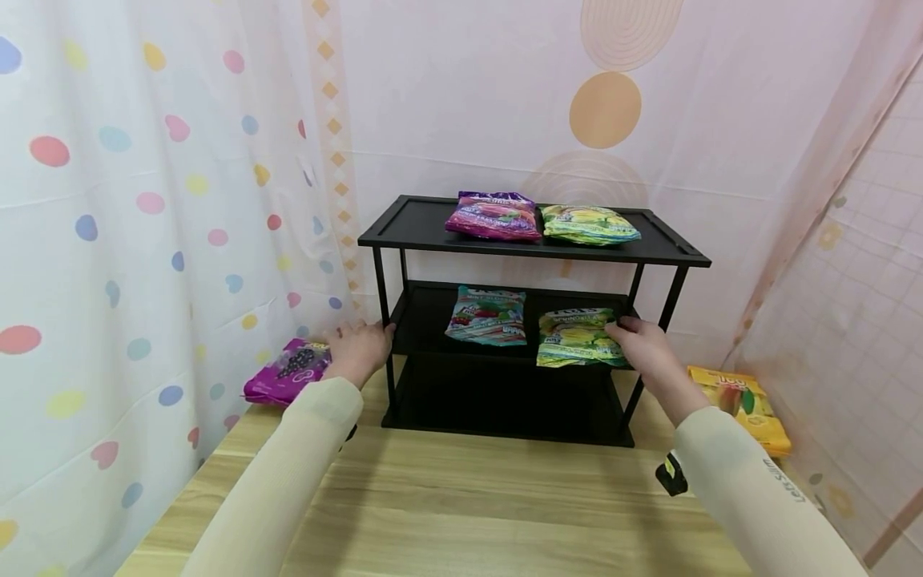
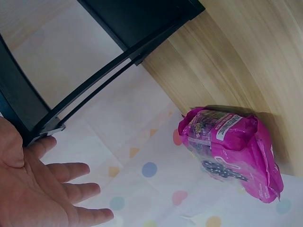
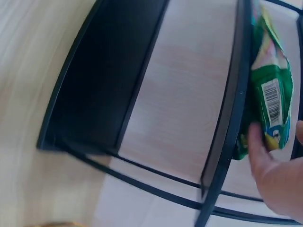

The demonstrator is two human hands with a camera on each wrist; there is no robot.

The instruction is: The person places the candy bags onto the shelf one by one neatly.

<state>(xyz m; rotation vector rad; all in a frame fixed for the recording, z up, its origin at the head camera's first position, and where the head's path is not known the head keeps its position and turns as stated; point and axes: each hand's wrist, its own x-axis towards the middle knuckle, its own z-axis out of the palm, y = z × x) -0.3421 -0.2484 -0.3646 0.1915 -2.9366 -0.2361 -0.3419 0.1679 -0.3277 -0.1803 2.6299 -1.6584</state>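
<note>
A black three-tier shelf [image 1: 461,255] stands on the wooden table. My right hand [image 1: 649,353] holds the right edge of a green-yellow candy bag [image 1: 577,340] on the middle tier, the bag's front edge reaching over the rim. In the right wrist view, a finger of the right hand [image 3: 279,177] lies against the green bag [image 3: 272,99]. Left of that bag lies a teal candy bag [image 1: 488,316]. At the shelf's left side is my left hand [image 1: 358,350]; in the left wrist view its fingers [image 2: 75,194] are spread, one touching the shelf corner.
On the top tier lie a purple-pink bag [image 1: 495,216] and a yellow-green bag [image 1: 589,224]. A purple grape bag [image 1: 284,373] rests on the table left of the shelf, a yellow bag [image 1: 743,409] right of it. Printed curtains [image 1: 180,200] hang behind and beside the table.
</note>
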